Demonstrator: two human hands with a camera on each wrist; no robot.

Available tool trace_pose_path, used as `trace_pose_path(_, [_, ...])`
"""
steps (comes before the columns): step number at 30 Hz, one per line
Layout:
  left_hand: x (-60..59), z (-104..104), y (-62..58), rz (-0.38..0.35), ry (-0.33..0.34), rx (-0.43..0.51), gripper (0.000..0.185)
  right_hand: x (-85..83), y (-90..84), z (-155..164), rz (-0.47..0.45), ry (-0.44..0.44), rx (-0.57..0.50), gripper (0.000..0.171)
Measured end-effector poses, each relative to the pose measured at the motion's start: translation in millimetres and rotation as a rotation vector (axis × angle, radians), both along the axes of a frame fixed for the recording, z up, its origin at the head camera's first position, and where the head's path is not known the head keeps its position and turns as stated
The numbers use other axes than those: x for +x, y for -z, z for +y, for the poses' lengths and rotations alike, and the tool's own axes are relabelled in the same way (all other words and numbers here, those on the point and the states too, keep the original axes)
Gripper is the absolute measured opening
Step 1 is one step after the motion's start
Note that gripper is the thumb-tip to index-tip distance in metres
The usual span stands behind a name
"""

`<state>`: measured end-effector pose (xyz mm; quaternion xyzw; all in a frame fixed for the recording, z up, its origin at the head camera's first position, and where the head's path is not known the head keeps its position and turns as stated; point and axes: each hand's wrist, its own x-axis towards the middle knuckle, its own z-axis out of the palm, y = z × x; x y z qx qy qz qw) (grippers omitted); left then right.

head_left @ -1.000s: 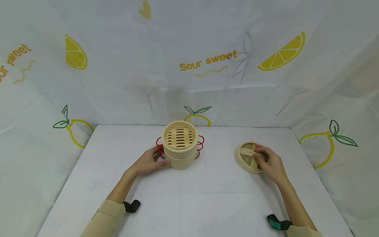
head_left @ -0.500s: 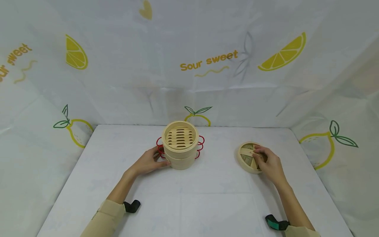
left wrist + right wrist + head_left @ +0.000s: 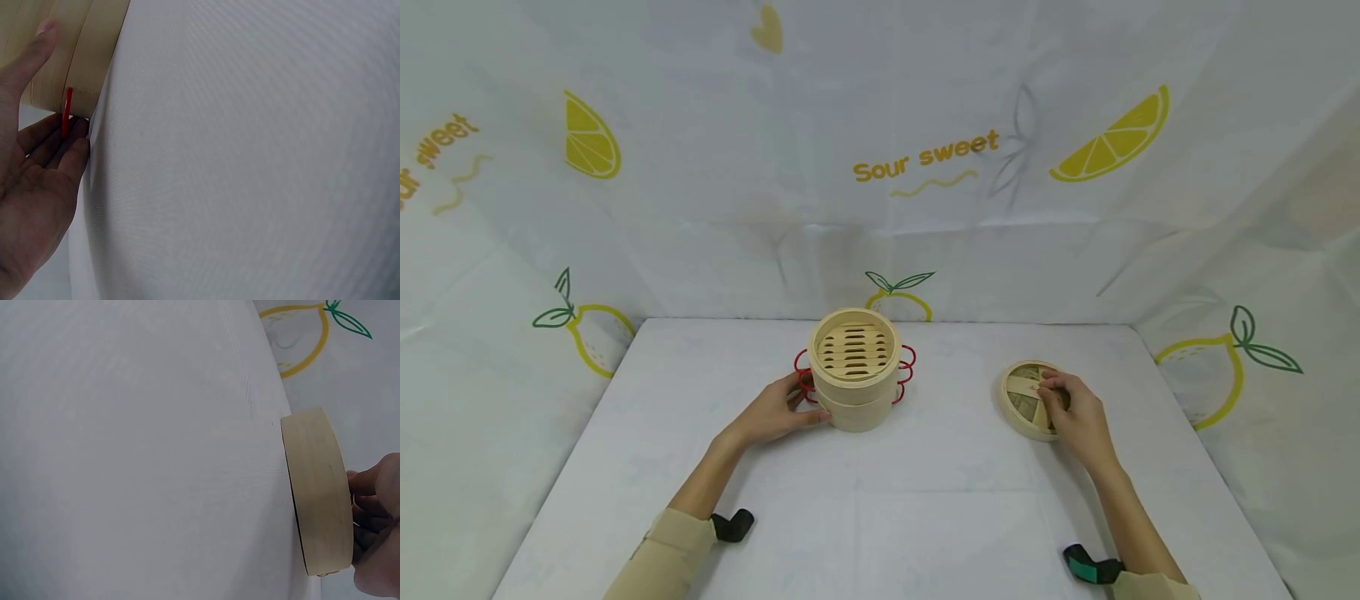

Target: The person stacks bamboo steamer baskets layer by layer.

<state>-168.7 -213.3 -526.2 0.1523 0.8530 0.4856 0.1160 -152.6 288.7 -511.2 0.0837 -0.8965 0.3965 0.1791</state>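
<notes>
Fingers (image 3: 1051, 388) of right hand (image 3: 1078, 418) curling onto round woven bamboo lid (image 3: 1026, 402) lying on white table (image 3: 925, 500); probably light, stiff, best gripped at rim. Left hand (image 3: 775, 410) steadying, straight-fingered, two-tier bamboo steamer (image 3: 855, 368) at centre.

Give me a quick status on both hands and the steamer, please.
Left hand rests against steamer side, fingers straight. Right hand pinches lid handle, lid on table. Nothing between them.

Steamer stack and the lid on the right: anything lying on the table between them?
Nothing: the head view shows only bare white table between the steamer stack and the lid.
</notes>
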Motion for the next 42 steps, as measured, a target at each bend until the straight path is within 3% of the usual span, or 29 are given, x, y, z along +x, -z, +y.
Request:
trace_pose_path(31, [0.1, 2.2, -1.6, -0.007, 0.001, 0.004, 0.086, 3.2, -9.3, 4.8, -0.035, 0.006, 0.061, 0.017])
trace_pose_path(42, [1.9, 0.0, -0.6, -0.012, 0.001, 0.015, 0.086, 2.8, -16.5, 1.8, 0.014, -0.011, 0.035, 0.013])
